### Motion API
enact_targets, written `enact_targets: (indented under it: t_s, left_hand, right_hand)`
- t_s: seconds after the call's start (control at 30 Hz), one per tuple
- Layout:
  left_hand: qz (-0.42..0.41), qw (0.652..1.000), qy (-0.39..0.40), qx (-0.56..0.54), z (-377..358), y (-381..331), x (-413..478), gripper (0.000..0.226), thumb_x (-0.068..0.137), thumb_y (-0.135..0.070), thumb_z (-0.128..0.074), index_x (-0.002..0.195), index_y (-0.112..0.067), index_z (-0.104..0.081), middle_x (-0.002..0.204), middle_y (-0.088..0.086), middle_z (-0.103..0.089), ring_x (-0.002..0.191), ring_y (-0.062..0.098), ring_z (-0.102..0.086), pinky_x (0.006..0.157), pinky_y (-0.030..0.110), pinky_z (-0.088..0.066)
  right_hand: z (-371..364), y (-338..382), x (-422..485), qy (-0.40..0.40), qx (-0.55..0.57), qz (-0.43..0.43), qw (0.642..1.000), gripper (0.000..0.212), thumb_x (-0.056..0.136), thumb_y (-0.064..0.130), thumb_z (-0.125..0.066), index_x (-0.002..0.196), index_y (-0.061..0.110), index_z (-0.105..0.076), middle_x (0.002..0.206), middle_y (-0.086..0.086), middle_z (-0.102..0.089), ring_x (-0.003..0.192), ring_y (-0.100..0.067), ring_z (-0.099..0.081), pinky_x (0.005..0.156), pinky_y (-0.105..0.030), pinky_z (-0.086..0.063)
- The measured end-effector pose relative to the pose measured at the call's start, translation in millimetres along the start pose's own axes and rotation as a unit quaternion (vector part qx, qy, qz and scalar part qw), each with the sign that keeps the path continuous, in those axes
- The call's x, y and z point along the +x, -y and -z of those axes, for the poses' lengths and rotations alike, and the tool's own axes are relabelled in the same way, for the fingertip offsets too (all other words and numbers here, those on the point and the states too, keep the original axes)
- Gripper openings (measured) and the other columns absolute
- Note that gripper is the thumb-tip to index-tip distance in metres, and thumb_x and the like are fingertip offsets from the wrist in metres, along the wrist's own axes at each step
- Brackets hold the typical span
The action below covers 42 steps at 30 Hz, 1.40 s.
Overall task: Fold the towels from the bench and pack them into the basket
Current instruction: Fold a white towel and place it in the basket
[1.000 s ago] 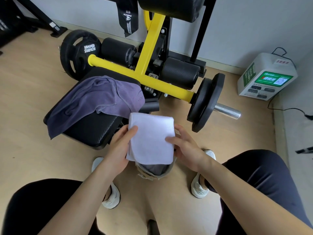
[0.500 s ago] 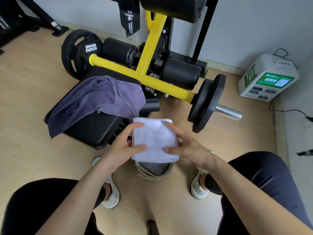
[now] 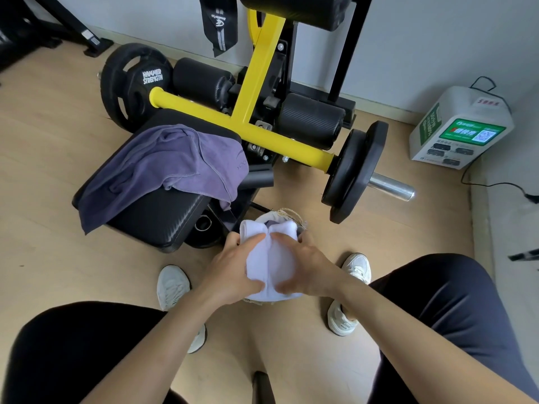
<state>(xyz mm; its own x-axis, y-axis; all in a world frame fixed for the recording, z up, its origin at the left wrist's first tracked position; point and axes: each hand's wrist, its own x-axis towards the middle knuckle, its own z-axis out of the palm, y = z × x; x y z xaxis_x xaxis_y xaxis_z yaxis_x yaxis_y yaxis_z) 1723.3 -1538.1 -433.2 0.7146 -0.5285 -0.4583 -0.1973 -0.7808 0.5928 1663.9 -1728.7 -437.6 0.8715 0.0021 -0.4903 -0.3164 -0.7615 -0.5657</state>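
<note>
A folded white towel sits squeezed between both my hands over the small woven basket on the floor between my feet. My left hand presses its left side and my right hand its right side, bending the towel into the basket's mouth. Most of the basket is hidden under the towel and hands; a bit of grey-purple cloth shows inside its far rim. A purple towel lies crumpled and unfolded on the black bench pad.
A yellow-framed weight machine with black plates and a steel bar end stands just behind the basket. A white charging box with a cable sits at the right wall. My white shoes flank the basket on the wooden floor.
Both hands moved down with the white towel, pushing it from above the basket into its opening; the towel is now folded narrower between my palms.
</note>
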Motion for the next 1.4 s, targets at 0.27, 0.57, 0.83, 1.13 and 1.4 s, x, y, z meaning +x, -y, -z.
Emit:
enact_targets:
  t_s: [0.27,0.57,0.83,1.13,1.4]
  left_hand:
    - [-0.011,1.000,-0.024,-0.001,-9,-4,-1,0.081,0.071,-0.040,-0.065,0.143,-0.051,-0.030,0.119,-0.003,-0.036,0.096,0.028,-0.059,0.078,0.046,-0.057]
    - [-0.010,0.964,-0.093,-0.250,1,-1,4,0.061,0.066,-0.059,-0.068,0.125,-0.063,-0.052,0.128,-0.011,-0.057,0.120,0.009,-0.057,0.100,0.042,-0.052]
    - [-0.004,0.943,-0.105,-0.317,-2,2,10,0.061,0.074,-0.041,-0.073,0.132,-0.045,-0.055,0.122,-0.011,-0.067,0.113,0.014,-0.066,0.097,0.051,-0.056]
    - [-0.033,0.896,-0.011,-0.443,1,0,12,0.059,0.100,-0.005,-0.060,0.150,-0.028,-0.040,0.135,0.003,-0.066,0.123,0.020,-0.065,0.091,0.035,-0.058]
    - [0.094,0.913,-0.086,-0.388,-9,26,24,0.038,0.100,-0.005,-0.055,0.138,-0.012,-0.057,0.121,0.012,-0.068,0.098,0.022,-0.065,0.093,0.037,-0.057]
  right_hand:
    - [0,13,-13,-0.062,0.190,0.107,0.974,0.079,0.085,0.025,-0.073,0.149,0.028,-0.028,0.130,0.005,-0.052,0.112,-0.002,-0.055,0.094,-0.028,-0.049]
    - [0,3,-5,-0.118,0.235,0.137,0.955,0.042,0.090,0.011,-0.070,0.129,0.023,-0.060,0.118,0.017,-0.055,0.087,-0.007,-0.059,0.077,-0.023,-0.054]
    - [-4,6,-5,-0.115,0.304,0.125,0.938,0.051,0.087,0.003,-0.072,0.129,0.031,-0.062,0.122,0.003,-0.046,0.100,-0.015,-0.054,0.082,-0.020,-0.053]
    - [12,4,-1,0.049,0.439,0.106,0.891,0.080,0.079,0.008,-0.081,0.144,0.040,-0.046,0.145,-0.001,-0.052,0.128,-0.023,-0.057,0.102,-0.040,-0.052]
    - [7,-36,11,-0.036,0.268,0.052,0.961,0.084,0.079,0.006,-0.079,0.141,0.049,-0.043,0.147,0.013,-0.041,0.136,-0.013,-0.038,0.106,-0.026,-0.042]
